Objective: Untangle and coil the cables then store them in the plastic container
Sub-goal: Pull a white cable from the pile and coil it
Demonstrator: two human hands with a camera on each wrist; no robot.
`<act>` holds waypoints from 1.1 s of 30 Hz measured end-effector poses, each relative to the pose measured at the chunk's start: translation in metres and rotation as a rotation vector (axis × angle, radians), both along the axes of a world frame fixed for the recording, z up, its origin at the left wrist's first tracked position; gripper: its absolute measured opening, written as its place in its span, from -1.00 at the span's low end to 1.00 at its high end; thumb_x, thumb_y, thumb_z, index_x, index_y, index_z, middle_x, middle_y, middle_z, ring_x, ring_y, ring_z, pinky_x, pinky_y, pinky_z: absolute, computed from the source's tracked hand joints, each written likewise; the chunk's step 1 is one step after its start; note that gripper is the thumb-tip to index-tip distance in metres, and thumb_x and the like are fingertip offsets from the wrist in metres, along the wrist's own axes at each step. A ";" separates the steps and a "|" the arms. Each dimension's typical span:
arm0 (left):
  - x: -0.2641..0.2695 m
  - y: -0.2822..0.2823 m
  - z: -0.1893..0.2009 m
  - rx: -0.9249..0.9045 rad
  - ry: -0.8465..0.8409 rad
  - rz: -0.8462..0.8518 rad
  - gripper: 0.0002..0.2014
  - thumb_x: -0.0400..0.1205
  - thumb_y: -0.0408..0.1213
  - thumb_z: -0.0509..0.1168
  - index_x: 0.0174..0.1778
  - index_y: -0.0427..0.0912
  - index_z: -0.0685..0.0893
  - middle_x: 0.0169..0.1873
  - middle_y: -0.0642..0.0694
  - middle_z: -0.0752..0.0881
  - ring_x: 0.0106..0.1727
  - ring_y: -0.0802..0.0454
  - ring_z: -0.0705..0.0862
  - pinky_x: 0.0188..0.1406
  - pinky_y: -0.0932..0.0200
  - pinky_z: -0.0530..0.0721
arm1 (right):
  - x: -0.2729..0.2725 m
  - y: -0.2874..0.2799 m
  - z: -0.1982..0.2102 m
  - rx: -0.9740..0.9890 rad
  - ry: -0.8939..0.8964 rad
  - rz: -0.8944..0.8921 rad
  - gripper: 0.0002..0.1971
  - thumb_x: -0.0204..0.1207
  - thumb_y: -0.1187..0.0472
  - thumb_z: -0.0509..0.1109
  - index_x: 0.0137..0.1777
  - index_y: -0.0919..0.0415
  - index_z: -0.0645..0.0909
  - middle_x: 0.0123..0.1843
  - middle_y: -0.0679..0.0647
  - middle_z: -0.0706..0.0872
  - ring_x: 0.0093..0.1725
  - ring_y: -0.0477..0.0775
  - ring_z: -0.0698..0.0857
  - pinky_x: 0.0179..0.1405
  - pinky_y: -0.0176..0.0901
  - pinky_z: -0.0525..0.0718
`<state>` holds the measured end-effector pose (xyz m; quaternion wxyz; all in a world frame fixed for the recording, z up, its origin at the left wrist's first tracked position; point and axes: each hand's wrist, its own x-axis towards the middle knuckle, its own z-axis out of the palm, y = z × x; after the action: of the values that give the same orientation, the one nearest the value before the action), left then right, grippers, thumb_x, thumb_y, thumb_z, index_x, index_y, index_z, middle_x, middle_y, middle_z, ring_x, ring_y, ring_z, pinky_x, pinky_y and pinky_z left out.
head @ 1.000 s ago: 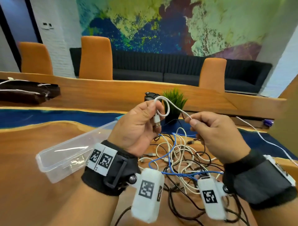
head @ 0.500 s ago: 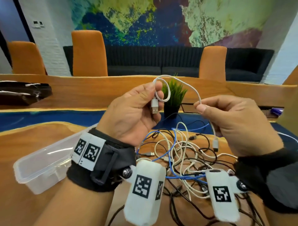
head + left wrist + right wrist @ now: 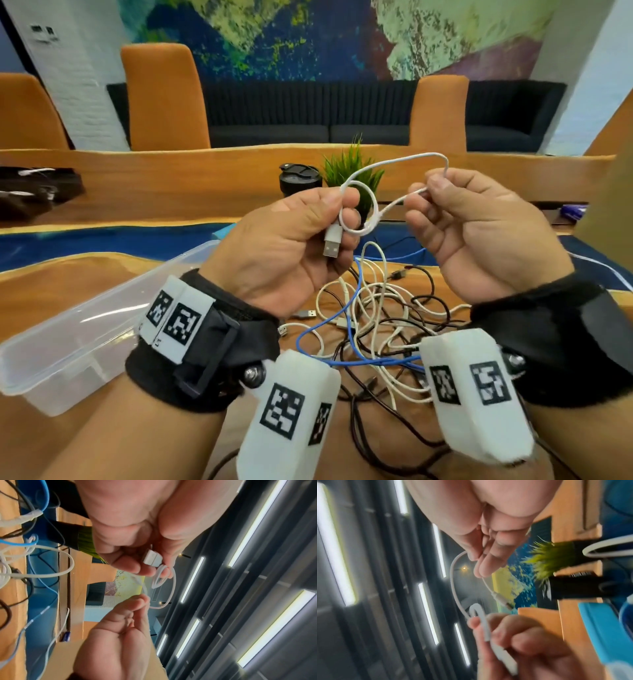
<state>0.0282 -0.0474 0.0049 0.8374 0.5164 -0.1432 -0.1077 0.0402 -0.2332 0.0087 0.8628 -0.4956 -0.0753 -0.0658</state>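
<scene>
Your left hand [image 3: 291, 246] is raised above the table [image 3: 51, 445], thumb and fingers curled around a small loop of the white cable [image 3: 394, 164], with its USB plug [image 3: 333, 242] hanging just below the fingertips. In the left wrist view the plug sits pinched between thumb and fingers, the loop poking out past them. Your right hand [image 3: 479, 233] is held level with the left and close beside it, pinching the same cable between thumb and forefinger; a short arc of it rises between your two hands. The cable's far end [image 3: 500, 599], with a slim connector, dangles free from your right fingers in the right wrist view.

Below your hands, the tangle of cables [image 3: 373, 325], white, black and blue, lies on the wood, well apart from the one you hold. The plastic container [image 3: 61, 363] stands open on the table to your left, just beside your left wrist. Behind your hands stand a small green plant [image 3: 352, 171] and a dark cup [image 3: 299, 178], side by side
</scene>
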 end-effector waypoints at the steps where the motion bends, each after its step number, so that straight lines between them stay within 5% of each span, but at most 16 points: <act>1: 0.000 -0.001 0.000 0.007 0.003 -0.003 -0.87 0.56 -0.25 0.24 -0.09 -0.17 0.66 -0.37 -0.02 0.62 -0.36 0.11 0.51 -0.29 0.22 0.49 | 0.000 0.001 0.000 0.049 0.030 0.030 -0.92 0.64 0.31 0.26 0.00 0.24 0.59 -0.25 0.10 0.74 -0.31 -0.09 0.74 -0.34 -0.33 0.74; 11: 0.002 -0.006 -0.006 0.051 -0.051 0.005 -0.86 0.51 -0.23 0.28 -0.17 -0.16 0.72 -0.40 -0.04 0.72 -0.41 0.12 0.61 -0.41 0.28 0.59 | -0.003 0.028 -0.014 0.192 0.217 0.292 -0.72 0.60 0.35 0.30 0.25 0.46 0.60 -0.18 0.19 0.78 -0.30 -0.07 0.76 -0.42 -0.38 0.73; 17: -0.003 -0.012 -0.004 0.077 -0.141 0.044 -0.84 0.68 -0.36 0.19 -0.09 -0.26 0.67 -0.38 -0.07 0.75 -0.42 0.15 0.70 -0.43 0.35 0.65 | -0.003 0.019 -0.010 0.115 0.268 0.351 -0.71 0.51 0.19 0.38 0.22 0.20 0.60 -0.17 0.04 0.64 -0.48 -0.21 0.53 -0.60 -0.45 0.47; 23: 0.001 -0.010 -0.007 0.115 -0.117 0.089 -0.81 0.72 -0.32 0.19 -0.13 -0.19 0.70 -0.42 -0.01 0.68 -0.43 0.17 0.58 -0.40 0.34 0.58 | 0.002 0.009 -0.004 0.257 0.294 0.240 -0.89 0.53 0.24 0.35 0.00 0.25 0.62 -0.28 0.03 0.74 -0.42 -0.18 0.68 -0.50 -0.39 0.66; 29: 0.002 -0.014 -0.013 0.128 -0.134 0.082 -0.86 0.60 -0.25 0.26 -0.13 -0.18 0.71 -0.39 -0.01 0.69 -0.38 0.17 0.58 -0.30 0.28 0.54 | 0.001 0.012 -0.005 0.385 0.393 0.285 -0.87 0.57 0.29 0.33 -0.07 0.34 0.67 -0.24 0.10 0.74 -0.37 -0.16 0.67 -0.55 -0.44 0.64; 33: 0.002 -0.017 -0.014 0.083 -0.157 0.107 -0.86 0.65 -0.32 0.22 -0.07 -0.23 0.68 -0.33 -0.06 0.74 -0.38 0.18 0.63 -0.40 0.34 0.61 | 0.002 0.010 -0.010 0.264 0.440 0.408 -0.85 0.48 0.21 0.39 -0.03 0.26 0.70 -0.24 -0.02 0.71 -0.53 -0.22 0.60 -0.64 -0.43 0.51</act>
<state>0.0299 -0.0647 -0.0093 0.8060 0.5645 -0.1761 -0.0278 0.0421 -0.2237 -0.0014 0.9105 -0.3567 0.0244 0.2080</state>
